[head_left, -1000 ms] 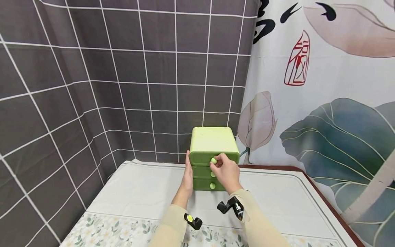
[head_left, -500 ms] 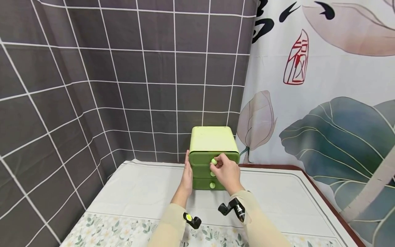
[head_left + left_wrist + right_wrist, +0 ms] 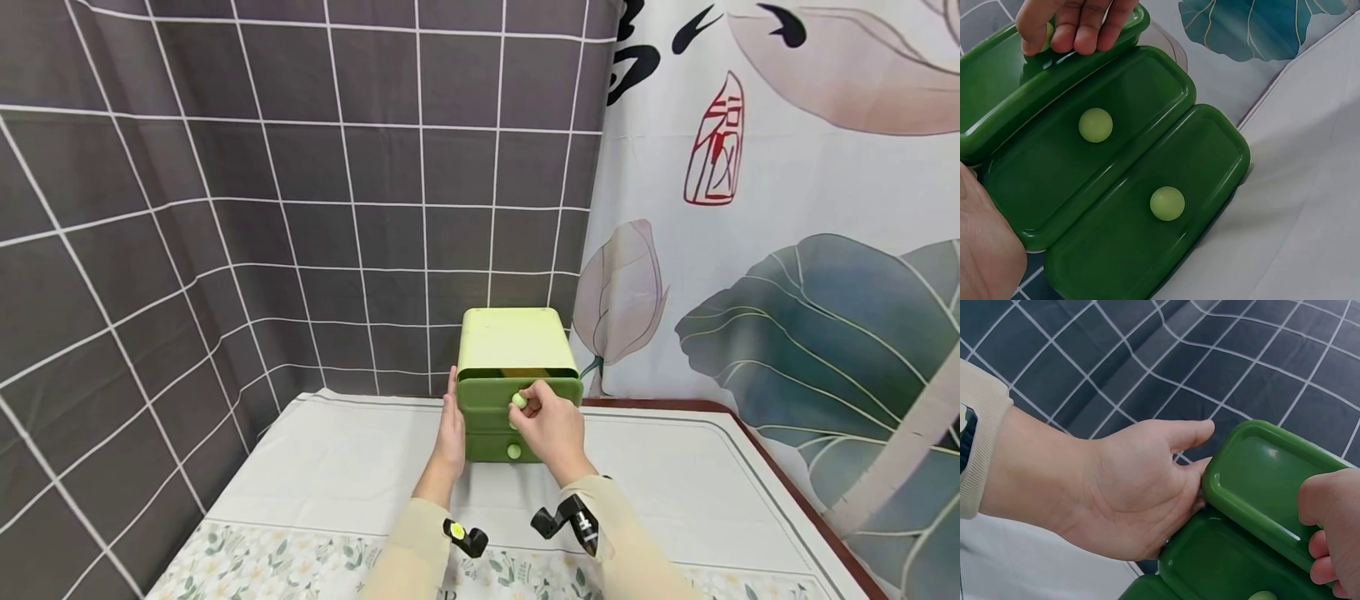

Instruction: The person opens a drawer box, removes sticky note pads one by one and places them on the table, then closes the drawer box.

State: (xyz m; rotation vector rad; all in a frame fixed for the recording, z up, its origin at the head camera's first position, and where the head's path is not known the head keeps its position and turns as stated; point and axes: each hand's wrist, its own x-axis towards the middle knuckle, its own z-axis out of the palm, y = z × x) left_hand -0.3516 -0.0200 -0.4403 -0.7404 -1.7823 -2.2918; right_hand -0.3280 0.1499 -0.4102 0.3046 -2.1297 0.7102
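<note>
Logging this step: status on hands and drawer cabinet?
Right hand pinches knob of top drawer. Left hand at drawer cabinet's left side. Top drawer partly open. No obstacle visible.

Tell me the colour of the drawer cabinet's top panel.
The drawer cabinet's top panel is pale yellow-green, seen best in the head view.

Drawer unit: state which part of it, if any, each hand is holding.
The right hand pinches the round knob of the top drawer. The left hand grips nothing; it lies along the left side of the drawer unit.
</note>
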